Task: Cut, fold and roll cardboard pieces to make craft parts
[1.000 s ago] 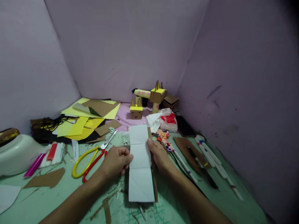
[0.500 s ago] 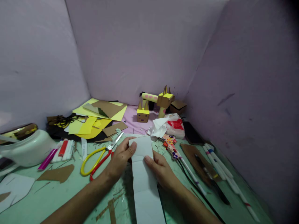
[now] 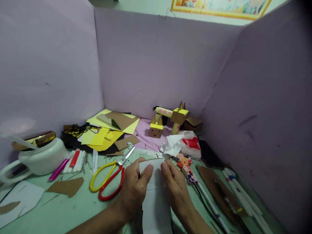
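Observation:
A long white strip of card [image 3: 156,201] with crosswise creases runs from the middle of the view down past the bottom edge. My left hand [image 3: 136,182] grips its upper left edge, thumb lying on the white face. On the opposite edge my right hand [image 3: 176,185] pinches the strip near its top corner, fingers behind it. Just left of my left hand lie scissors [image 3: 112,178] with one yellow and one red handle, blades partly apart. A floral-patterned glue gun [image 3: 186,167] with a cord rests beyond my right hand.
Left stand a white mug [image 3: 46,156], several markers [image 3: 75,161] and cardboard scraps [image 3: 67,187]. Behind are yellow papers [image 3: 101,136], a cardboard box with ears [image 3: 156,130], a giraffe-like figure [image 3: 179,115] and a tissue pack [image 3: 191,144]. White sticks [image 3: 243,195] lie right. Lilac panels [image 3: 156,65] enclose the table.
The view has tilted up, showing a framed picture above the panel. My right hand has moved up along the strip to its top corner, and my left thumb lies further across the face.

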`<state>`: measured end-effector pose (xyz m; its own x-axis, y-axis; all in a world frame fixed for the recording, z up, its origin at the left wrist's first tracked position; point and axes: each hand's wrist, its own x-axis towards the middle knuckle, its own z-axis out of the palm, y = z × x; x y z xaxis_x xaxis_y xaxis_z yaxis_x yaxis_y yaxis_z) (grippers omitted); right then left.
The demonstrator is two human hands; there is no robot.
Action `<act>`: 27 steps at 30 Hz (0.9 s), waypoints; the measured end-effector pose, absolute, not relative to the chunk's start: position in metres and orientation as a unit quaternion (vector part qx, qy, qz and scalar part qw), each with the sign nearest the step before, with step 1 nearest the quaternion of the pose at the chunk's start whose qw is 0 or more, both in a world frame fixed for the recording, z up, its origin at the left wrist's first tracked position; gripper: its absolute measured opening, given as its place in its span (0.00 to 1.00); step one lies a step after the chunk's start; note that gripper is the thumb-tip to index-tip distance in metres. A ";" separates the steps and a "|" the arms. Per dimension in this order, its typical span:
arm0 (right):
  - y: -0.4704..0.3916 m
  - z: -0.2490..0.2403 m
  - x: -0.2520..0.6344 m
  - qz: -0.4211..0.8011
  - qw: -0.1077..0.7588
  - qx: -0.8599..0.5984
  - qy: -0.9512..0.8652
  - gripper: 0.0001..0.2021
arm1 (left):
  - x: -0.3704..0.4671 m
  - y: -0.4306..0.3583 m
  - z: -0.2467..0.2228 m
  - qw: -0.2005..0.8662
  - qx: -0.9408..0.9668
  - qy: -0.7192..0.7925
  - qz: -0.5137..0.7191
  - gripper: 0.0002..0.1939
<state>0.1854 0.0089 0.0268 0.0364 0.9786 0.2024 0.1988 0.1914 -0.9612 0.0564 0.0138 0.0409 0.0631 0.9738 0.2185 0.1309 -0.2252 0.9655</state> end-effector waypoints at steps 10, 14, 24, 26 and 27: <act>0.013 0.032 0.171 0.321 0.520 -0.538 -0.582 0.22 | 0.056 0.016 0.041 0.449 0.571 0.431 0.535 0.16; 0.009 0.032 0.171 0.329 0.539 -0.512 -0.582 0.21 | 0.057 0.014 0.035 0.497 0.539 0.401 0.550 0.16; 0.009 0.029 0.167 0.509 0.524 -0.468 -0.498 0.16 | 0.051 0.027 0.042 0.439 0.512 0.479 0.563 0.12; 0.006 0.025 0.165 0.607 0.479 -0.438 -0.459 0.15 | 0.044 0.039 0.041 0.421 0.491 0.506 0.571 0.11; 0.004 0.022 0.165 0.652 0.452 -0.427 -0.433 0.16 | 0.041 0.044 0.040 0.410 0.480 0.520 0.574 0.11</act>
